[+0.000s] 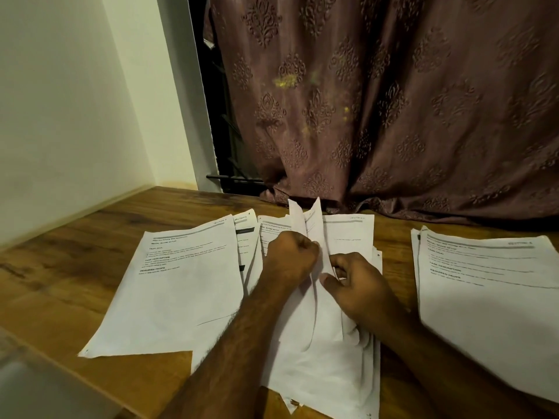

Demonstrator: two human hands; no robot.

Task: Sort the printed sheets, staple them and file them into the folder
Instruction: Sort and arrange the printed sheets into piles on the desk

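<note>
Wooden table (75,267) meets white wall (60,116) and brown curtain (393,101).

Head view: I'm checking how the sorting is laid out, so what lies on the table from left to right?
Left pile of sheets → left hand → upright sheet pinched between both hands → right hand → right pile of sheets.

Right pile (490,285) — cropped; print unreadable

Two bare hairy forearms, no sleeves, left grip (290,255), right grip (357,282)
</note>
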